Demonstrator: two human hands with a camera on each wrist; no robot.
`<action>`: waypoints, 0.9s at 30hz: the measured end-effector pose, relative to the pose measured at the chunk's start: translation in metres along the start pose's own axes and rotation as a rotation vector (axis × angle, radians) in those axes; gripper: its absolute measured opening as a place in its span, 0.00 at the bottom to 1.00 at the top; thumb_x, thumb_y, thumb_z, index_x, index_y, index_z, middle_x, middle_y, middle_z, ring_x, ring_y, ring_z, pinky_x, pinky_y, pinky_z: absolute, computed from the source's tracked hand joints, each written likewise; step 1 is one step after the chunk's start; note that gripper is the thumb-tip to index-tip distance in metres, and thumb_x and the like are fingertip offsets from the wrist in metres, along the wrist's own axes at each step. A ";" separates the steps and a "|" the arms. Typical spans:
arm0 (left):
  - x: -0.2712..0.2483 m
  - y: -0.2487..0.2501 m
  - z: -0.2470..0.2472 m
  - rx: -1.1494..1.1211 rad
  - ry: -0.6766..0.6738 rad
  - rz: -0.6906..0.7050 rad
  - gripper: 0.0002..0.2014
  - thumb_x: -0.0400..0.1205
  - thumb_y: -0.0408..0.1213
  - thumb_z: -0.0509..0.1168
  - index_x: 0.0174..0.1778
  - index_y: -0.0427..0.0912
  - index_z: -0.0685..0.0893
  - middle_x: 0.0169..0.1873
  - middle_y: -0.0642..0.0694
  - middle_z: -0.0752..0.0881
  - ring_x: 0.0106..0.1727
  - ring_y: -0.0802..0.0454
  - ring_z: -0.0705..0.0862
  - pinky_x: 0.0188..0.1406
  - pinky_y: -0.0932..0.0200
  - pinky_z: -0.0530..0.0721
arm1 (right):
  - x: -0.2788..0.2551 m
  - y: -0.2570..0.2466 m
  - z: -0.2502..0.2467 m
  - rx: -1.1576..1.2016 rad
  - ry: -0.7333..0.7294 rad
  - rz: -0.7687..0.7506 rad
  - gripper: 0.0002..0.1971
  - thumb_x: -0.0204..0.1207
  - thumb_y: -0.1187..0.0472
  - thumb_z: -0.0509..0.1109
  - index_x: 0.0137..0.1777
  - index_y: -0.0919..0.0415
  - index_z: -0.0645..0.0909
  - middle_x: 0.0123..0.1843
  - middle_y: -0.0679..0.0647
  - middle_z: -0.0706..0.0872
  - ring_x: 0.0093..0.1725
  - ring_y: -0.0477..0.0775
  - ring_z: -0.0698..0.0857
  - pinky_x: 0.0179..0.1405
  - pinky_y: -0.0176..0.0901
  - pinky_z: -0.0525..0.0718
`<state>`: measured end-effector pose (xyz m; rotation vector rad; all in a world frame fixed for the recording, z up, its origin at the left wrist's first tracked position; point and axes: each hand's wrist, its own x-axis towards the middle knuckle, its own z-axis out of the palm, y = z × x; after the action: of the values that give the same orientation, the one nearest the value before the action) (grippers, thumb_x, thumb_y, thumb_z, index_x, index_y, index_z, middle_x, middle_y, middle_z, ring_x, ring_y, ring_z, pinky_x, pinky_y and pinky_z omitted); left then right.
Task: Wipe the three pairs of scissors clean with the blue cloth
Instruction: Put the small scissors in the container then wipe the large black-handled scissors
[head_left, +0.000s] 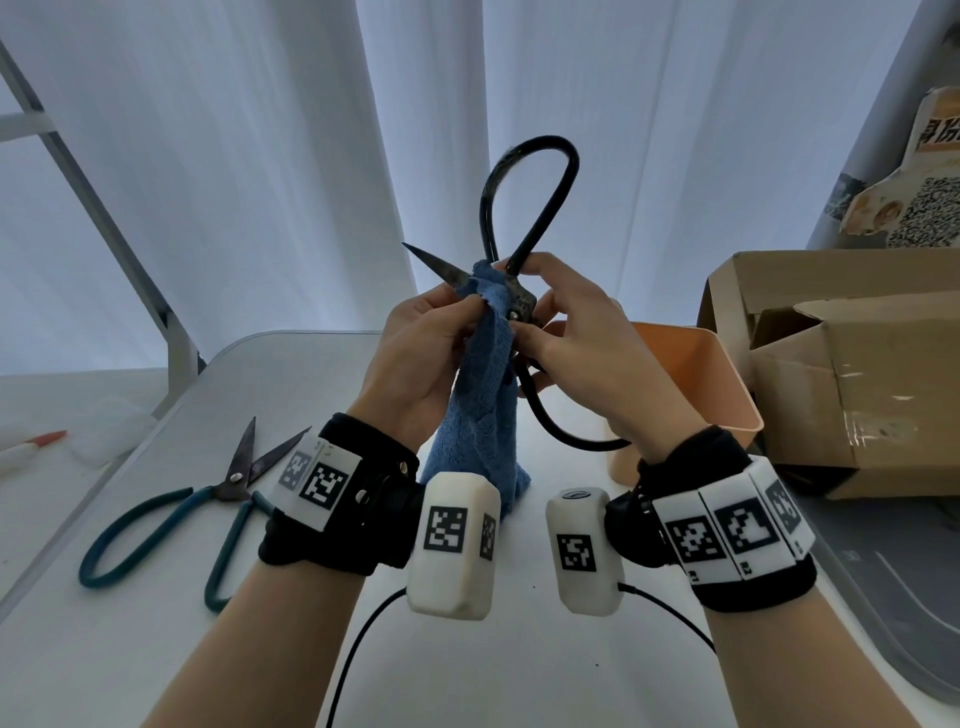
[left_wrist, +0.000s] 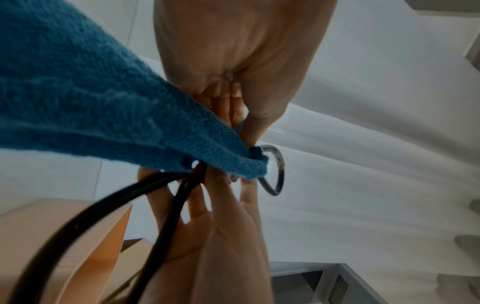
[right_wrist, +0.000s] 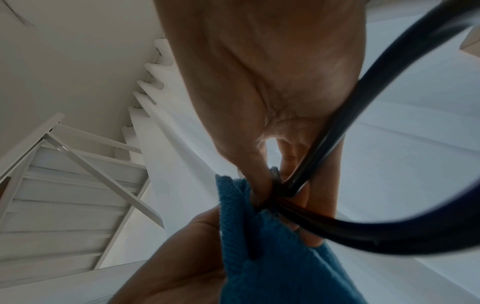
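Leftmost, at eight o'clock on the white table (head_left: 156, 649), teal-handled scissors (head_left: 171, 519) lie with blades parted. At centre, the left hand (head_left: 421, 353) pinches the blue cloth (head_left: 483, 395) around the black-handled scissors (head_left: 530, 208), held aloft, one bare blade pointing to ten o'clock. The right hand (head_left: 582, 343) grips them at the pivot. At three o'clock stand an orange bin (head_left: 696, 374) and a cardboard box (head_left: 841, 374).

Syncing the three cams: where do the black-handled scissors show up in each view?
Head: black-handled scissors at centre, held up by both hands, handle loop on top.
Left wrist: their black handles run from lower left to the centre.
Right wrist: one black handle sweeps down the right side.
Shared landmark: the blue cloth, wrapped round the blades at the pivot.
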<state>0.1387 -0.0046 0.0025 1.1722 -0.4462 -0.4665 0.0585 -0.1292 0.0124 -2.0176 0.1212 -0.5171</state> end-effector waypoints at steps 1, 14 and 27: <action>0.000 0.000 0.000 0.006 -0.001 0.011 0.12 0.86 0.28 0.61 0.61 0.33 0.87 0.47 0.39 0.92 0.41 0.48 0.89 0.48 0.51 0.90 | 0.000 0.000 0.000 0.006 -0.001 -0.003 0.21 0.82 0.67 0.72 0.72 0.49 0.77 0.41 0.59 0.81 0.39 0.59 0.91 0.33 0.55 0.93; 0.001 -0.004 0.002 -0.049 0.025 -0.028 0.11 0.87 0.28 0.62 0.60 0.30 0.86 0.41 0.39 0.92 0.36 0.49 0.91 0.42 0.51 0.91 | 0.002 0.004 -0.001 -0.001 0.008 0.007 0.21 0.82 0.67 0.72 0.71 0.49 0.78 0.41 0.61 0.80 0.40 0.62 0.91 0.32 0.54 0.93; 0.008 -0.002 -0.008 0.101 0.030 -0.038 0.07 0.83 0.30 0.67 0.48 0.42 0.90 0.41 0.51 0.91 0.42 0.59 0.86 0.56 0.54 0.75 | 0.001 0.002 0.002 0.002 -0.016 0.007 0.21 0.82 0.67 0.72 0.72 0.48 0.78 0.41 0.60 0.81 0.38 0.59 0.92 0.34 0.56 0.93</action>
<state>0.1495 -0.0033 -0.0011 1.2853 -0.4257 -0.4627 0.0603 -0.1292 0.0106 -2.0181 0.1181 -0.4963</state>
